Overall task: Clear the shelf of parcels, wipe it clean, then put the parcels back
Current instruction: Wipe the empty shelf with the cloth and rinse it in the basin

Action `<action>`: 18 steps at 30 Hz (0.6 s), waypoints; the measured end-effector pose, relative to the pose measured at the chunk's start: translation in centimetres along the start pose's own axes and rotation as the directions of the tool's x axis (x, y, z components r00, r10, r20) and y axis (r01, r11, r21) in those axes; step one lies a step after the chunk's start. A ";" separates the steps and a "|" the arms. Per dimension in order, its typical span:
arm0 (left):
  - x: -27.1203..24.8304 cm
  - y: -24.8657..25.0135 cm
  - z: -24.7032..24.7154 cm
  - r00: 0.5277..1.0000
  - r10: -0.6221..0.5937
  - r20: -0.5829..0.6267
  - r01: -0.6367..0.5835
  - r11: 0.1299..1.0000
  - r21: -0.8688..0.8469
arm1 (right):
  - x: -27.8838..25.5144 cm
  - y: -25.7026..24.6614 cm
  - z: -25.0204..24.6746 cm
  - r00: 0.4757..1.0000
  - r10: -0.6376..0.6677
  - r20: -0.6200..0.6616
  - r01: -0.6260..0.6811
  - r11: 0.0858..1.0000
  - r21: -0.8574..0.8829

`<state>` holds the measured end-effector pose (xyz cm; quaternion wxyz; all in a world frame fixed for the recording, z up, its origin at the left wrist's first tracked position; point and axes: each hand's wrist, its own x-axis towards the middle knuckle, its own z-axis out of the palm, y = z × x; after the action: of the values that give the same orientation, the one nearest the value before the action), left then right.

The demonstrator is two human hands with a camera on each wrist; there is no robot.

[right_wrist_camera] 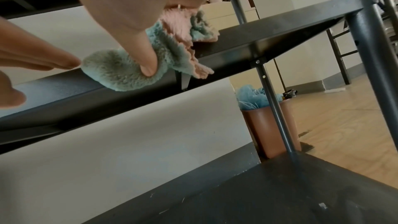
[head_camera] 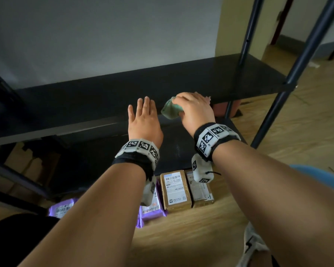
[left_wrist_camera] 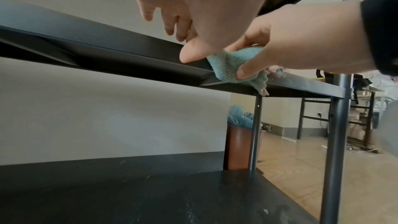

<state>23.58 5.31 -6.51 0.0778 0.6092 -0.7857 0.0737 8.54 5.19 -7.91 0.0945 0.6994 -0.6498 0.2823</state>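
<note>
A black shelf board (head_camera: 104, 97) spans the frame with no parcels on it. My right hand (head_camera: 195, 108) grips a fluffy green and pink cloth (head_camera: 171, 110) at the board's front edge, thumb pressed into the pile (right_wrist_camera: 148, 67). The same cloth (left_wrist_camera: 232, 64) hangs a little over the edge in the left wrist view. My left hand (head_camera: 143, 116) hovers flat beside it, fingers straight, holding nothing. On the floor below lie two brown boxes (head_camera: 176, 189) and purple mailer bags (head_camera: 152, 207).
Dark metal uprights (head_camera: 297, 70) stand at the shelf's right end. A lower black shelf (left_wrist_camera: 150, 193) sits underneath. A brown bin (right_wrist_camera: 264, 125) with blue stuff in it stands by the wall behind the frame. A wooden floor (head_camera: 297, 116) lies to the right.
</note>
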 end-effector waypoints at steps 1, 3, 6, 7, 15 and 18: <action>0.2 0.5 0.0 1.000 0.007 -0.004 -0.007 1.000 -0.008 | 0.0 0.3 0.1 1.000 0.007 0.006 -0.007 1.000 -0.008; 0.4 1.4 0.2 1.000 0.005 -0.010 -0.005 0.999 -0.037 | -0.1 1.5 0.1 1.000 0.023 -0.021 -0.024 1.000 -0.020; 0.7 2.7 0.4 1.000 0.008 -0.004 -0.008 0.998 -0.058 | -0.7 4.5 -0.8 0.990 0.087 -0.110 -0.089 0.996 -0.015; 0.8 3.1 0.4 1.000 0.015 -0.002 -0.015 0.998 -0.057 | -0.9 5.6 -1.3 0.987 0.104 -0.119 -0.108 0.994 -0.029; 1.4 5.9 0.5 0.998 0.065 -0.013 -0.066 0.994 -0.083 | -1.8 11.5 -3.9 0.963 0.205 -0.174 -0.236 0.955 -0.177; 1.7 6.6 0.3 0.996 0.088 -0.028 -0.091 0.991 -0.096 | -2.3 11.5 -4.4 0.961 0.200 -0.191 -0.247 0.931 -0.269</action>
<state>16.74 5.29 -6.63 0.1135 0.5678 -0.8140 0.0460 -3.75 7.73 -8.22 0.2153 0.5741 -0.7500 0.2481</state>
